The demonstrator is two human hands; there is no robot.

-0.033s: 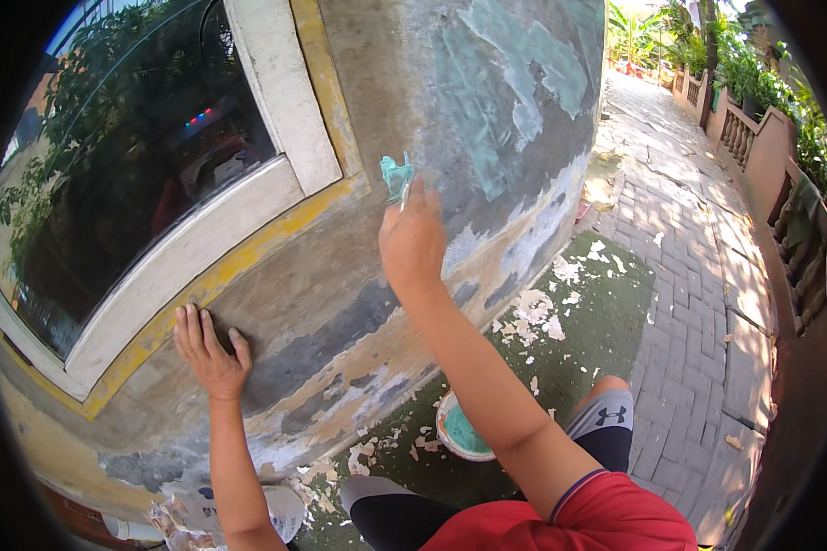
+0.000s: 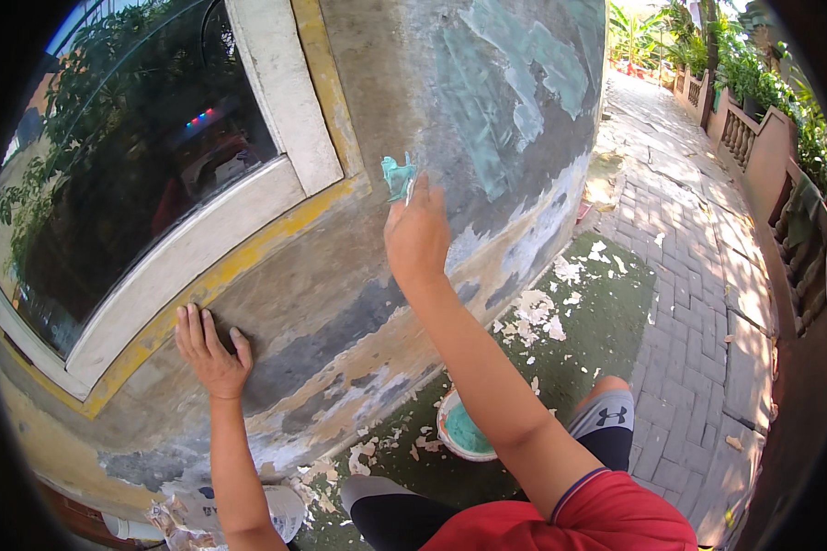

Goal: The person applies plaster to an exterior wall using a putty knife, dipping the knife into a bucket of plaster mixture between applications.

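Note:
My right hand (image 2: pixel 417 234) is closed around a putty knife (image 2: pixel 408 191), of which only a thin edge shows past the fingers. A lump of turquoise putty (image 2: pixel 396 174) is at its end, against the grey-brown wall (image 2: pixel 377 101), just right of the window frame's lower corner. Flat on the wall below the window, my left hand (image 2: pixel 215 354) has its fingers spread and holds nothing. Smeared turquoise putty (image 2: pixel 487 119) covers the wall up and to the right. A white tub (image 2: pixel 447 439) of the same putty stands on the ground, partly behind my right forearm.
A white window frame (image 2: pixel 188 243) with a yellow border surrounds dark, reflecting glass (image 2: pixel 147 147). Peeled paint flakes (image 2: pixel 533 312) litter a green mat (image 2: pixel 606 303). A paved path (image 2: pixel 671 275) runs along a low balustrade (image 2: pixel 753 147). Clear plastic (image 2: pixel 188 514) lies at the lower left.
My right hand has shifted very slightly to the right along the wall with the putty knife. The left hand stays in place.

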